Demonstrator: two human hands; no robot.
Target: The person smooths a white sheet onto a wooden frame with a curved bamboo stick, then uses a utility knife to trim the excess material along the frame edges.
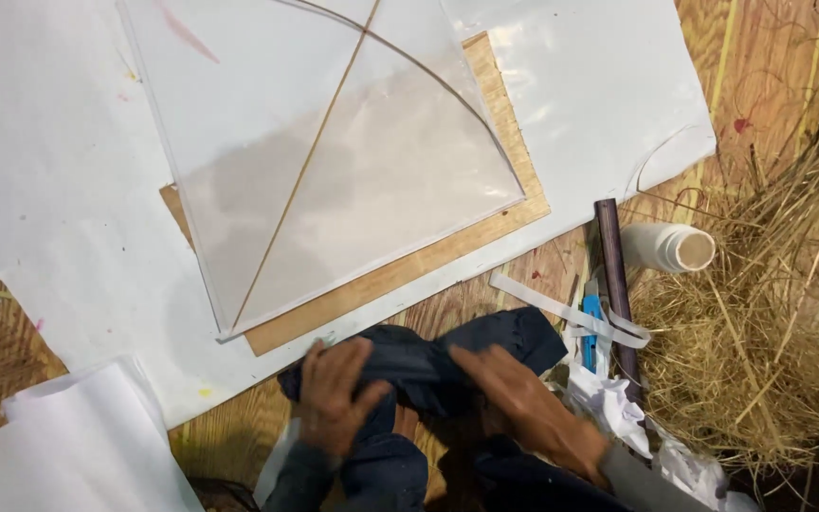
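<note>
The crumpled dark blue cloth (pixel 428 365) lies bunched on the wooden floor, directly under both hands and spilling out beyond the fingertips of the right one. The left hand (pixel 334 393) is clenched on the cloth's near-left end, fingers curled into the folds. The right hand (pixel 523 403) lies flatter, fingers stretched and pressing on the cloth's middle (whether it actually grips, I cannot tell). The cloth looks soft, creased and rumpled. Just beyond the hands rests a translucent white diamond-shaped kite (pixel 334 161) with thin bamboo sticks, on a plywood board (pixel 400 275). Right of the right hand lie a dark purple rod (pixel 615 284), a white cylindrical tube (pixel 665 246) and dry straw (pixel 760 351).
</note>
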